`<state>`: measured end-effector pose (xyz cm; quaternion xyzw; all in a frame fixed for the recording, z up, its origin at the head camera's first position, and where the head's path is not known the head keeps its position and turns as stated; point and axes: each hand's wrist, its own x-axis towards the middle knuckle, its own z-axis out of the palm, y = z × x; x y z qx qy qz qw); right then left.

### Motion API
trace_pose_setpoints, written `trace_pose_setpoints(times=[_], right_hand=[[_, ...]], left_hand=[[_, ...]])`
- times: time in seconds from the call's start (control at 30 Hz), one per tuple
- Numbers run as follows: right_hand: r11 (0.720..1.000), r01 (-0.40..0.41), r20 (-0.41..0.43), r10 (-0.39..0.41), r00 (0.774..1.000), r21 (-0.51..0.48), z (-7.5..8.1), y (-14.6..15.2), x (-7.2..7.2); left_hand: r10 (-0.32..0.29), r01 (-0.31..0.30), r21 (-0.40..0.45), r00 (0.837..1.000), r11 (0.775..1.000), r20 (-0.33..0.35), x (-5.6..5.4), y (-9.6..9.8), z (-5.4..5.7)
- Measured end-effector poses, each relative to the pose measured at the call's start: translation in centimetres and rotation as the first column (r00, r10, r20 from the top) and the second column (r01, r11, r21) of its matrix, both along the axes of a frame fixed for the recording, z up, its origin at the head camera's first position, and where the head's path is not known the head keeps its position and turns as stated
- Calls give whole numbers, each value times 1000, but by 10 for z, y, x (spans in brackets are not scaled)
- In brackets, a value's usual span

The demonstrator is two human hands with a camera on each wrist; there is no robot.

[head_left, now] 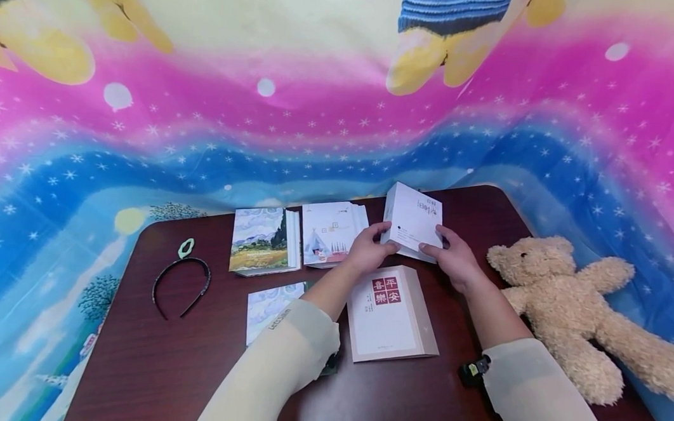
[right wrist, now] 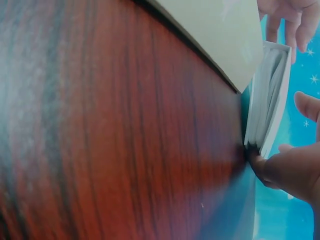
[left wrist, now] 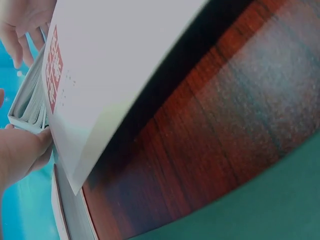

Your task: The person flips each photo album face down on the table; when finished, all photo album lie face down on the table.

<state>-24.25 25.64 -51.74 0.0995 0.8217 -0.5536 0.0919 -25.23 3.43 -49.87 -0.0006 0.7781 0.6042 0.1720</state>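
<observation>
A thick white photo album [head_left: 413, 218] with dark printed characters on its cover leans at the back right of the table. My left hand [head_left: 372, 247] grips its lower left corner, thumb on the front and fingers along the side. At the lower right corner my right hand [head_left: 454, 258] holds it, thumb on the cover's edge and index finger beside it. Bulging pages [right wrist: 265, 100] show at the album's edge in the right wrist view. Just below both hands, a white album with a red four-character square [head_left: 380, 314] stands propped at a slant.
Left of the hands stand a tent-picture album [head_left: 327, 235] and a landscape-painting album [head_left: 260, 238]. Another painted album [head_left: 269, 305] is partly behind my left sleeve. A black headband [head_left: 181, 285] and a pale green hair clip [head_left: 186, 248] lie left; a teddy bear [head_left: 566, 305] lies right.
</observation>
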Motion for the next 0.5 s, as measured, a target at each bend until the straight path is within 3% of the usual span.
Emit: trace_pose_setpoints(times=[0.2,0.5], right_hand=[[997,-23,-6,24,1000,67,0,-4,0],[990,-86,-5,87,996,111,1,-14,-1]], left_hand=[[12,-11,20,1000,1000,-22,2,-3,0],[87,-82,99,995,992,-50,1,-8,2]])
